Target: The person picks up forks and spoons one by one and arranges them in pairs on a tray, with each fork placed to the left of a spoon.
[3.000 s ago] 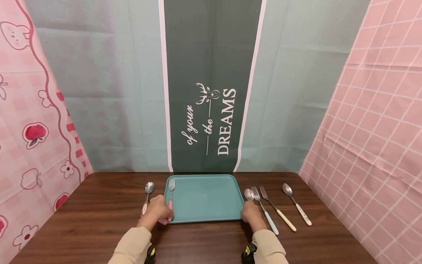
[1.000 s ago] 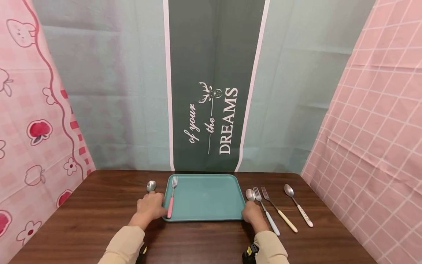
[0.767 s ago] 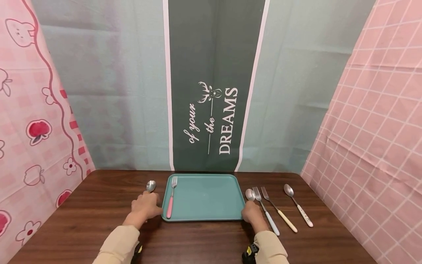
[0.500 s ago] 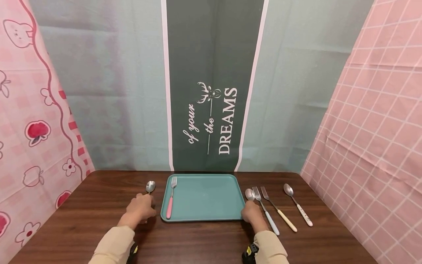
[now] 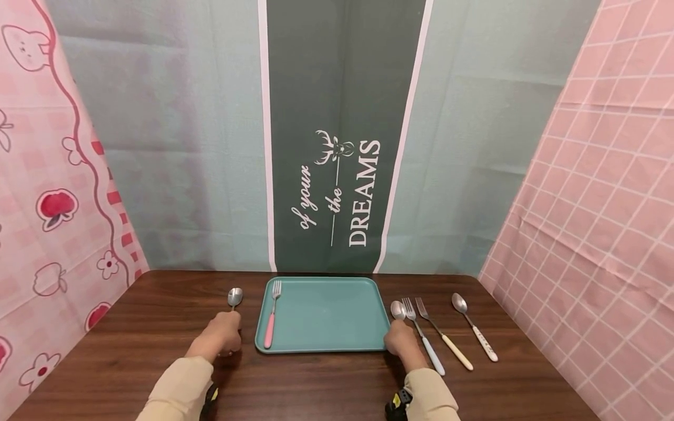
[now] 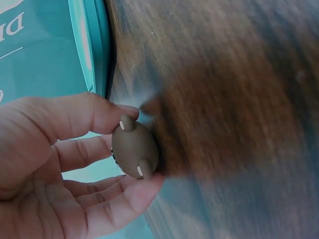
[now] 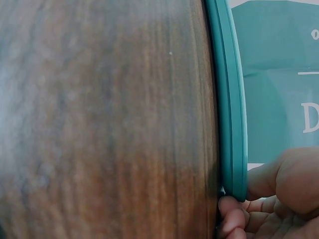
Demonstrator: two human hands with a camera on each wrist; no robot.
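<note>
My left hand (image 5: 222, 333) pinches the handle of a metal spoon (image 5: 235, 296) left of the tray; its bowl points away from me. In the left wrist view, thumb and fingers hold the spoon's brown handle end (image 6: 135, 149), which has two small ear-like bumps. My right hand (image 5: 400, 339) grips the front right corner of a teal rectangular tray (image 5: 326, 318). The right wrist view has the thumb over the tray's rim (image 7: 232, 99) and the fingers beneath it. A fork with a pink handle (image 5: 270, 331) lies along the tray's left side.
Right of the tray lie a spoon (image 5: 398, 310) partly hidden by my right hand, a fork with a pale blue handle (image 5: 432, 354), a yellow-handled fork (image 5: 457, 351) and a spoon with a patterned white handle (image 5: 483, 344). A grey-green cloth (image 5: 221, 146) hangs behind the wooden table (image 5: 316, 386).
My left hand let go of the pink fork on the tray, moved left and took hold of the spoon's handle. The right hand stays on the tray's corner.
</note>
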